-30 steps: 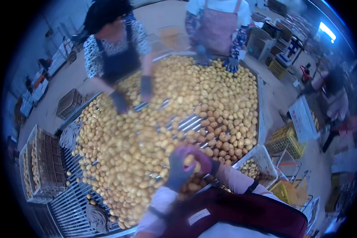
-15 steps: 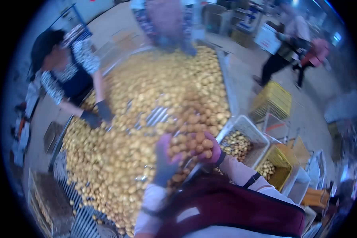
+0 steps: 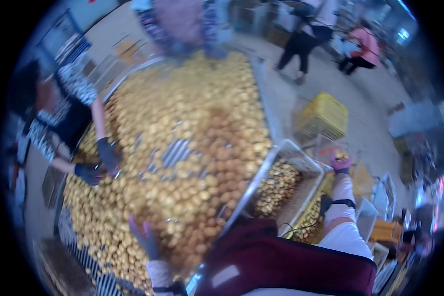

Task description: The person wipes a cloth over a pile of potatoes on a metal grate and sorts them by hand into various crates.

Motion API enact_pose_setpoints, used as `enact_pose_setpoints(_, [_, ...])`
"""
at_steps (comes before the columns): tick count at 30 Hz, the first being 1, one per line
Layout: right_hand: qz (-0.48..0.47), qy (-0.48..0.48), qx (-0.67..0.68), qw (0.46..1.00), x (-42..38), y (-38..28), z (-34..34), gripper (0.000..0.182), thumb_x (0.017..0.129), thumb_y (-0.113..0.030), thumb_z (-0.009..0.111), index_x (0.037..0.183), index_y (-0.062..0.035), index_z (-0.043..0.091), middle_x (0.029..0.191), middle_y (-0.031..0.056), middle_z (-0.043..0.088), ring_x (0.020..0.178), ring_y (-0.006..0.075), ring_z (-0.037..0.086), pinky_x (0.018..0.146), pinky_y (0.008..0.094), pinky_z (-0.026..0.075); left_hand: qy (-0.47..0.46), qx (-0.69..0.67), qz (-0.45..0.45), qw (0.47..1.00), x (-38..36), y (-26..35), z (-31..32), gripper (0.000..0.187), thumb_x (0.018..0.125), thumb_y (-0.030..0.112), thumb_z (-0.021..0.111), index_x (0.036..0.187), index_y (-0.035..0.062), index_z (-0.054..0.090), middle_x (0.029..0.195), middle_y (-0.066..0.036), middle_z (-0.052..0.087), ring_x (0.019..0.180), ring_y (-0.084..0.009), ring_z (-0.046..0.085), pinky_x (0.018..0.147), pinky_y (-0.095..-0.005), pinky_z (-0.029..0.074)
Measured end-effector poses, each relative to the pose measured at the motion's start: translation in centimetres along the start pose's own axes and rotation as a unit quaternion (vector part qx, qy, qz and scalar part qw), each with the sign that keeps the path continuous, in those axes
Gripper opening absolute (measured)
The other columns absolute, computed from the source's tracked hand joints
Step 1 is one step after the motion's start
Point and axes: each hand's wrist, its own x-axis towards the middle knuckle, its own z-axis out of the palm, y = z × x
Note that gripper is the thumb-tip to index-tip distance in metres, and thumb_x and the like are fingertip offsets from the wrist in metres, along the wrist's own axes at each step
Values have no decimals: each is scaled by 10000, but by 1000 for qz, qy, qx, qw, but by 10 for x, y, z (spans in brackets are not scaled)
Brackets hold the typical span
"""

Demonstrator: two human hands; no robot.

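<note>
Round yellow-brown produce (image 3: 182,182), like small potatoes, covers a large slatted metal table. My left hand (image 3: 145,239), in a grey and pink glove, is over the pile at the near edge, fingers apart and holding nothing. My right hand (image 3: 341,162), in a pink glove, is stretched out to the right beyond the crates, with its fingers round a few pieces of produce. Below it and to its left are a white crate (image 3: 301,195) partly filled with produce and a yellow crate (image 3: 325,185) with produce inside.
A co-worker's gloved hands (image 3: 108,157) rest on the pile at the left. Another person (image 3: 180,22) stands at the far side. Two people are at the upper right. An upturned yellow crate (image 3: 323,116) is on the floor. A brown box (image 3: 66,261) is at the lower left.
My right hand has moved from the pile out to the right, past the white crate. My left hand has moved left and nearer to me, away from the produce it was touching. The view has shifted.
</note>
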Motion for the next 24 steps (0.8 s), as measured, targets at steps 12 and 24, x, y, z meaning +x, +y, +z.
enact_pose_setpoints(12, [-395, -477, -657, 430, -255, 322, 264, 574, 888, -324, 634, 1359, -25, 499, 1341, 211, 493, 1262, 412, 452, 1069, 559, 336, -82, 319, 95, 939, -9, -31, 68, 703, 924, 467, 605, 1497, 104, 423, 1551, -232, 356, 1434, -472, 294, 1183, -606, 168])
enact_pose_setpoints(24, [-356, -479, -699, 394, -252, 377, 245, 649, 903, -436, 584, 1451, -111, 463, 1470, 146, 427, 1374, 365, 365, 1131, 544, 254, -90, 364, 94, 922, -11, -33, 77, 772, 972, 644, 388, 1500, 81, 399, 1551, -217, 350, 1437, -470, 268, 1174, -604, 185])
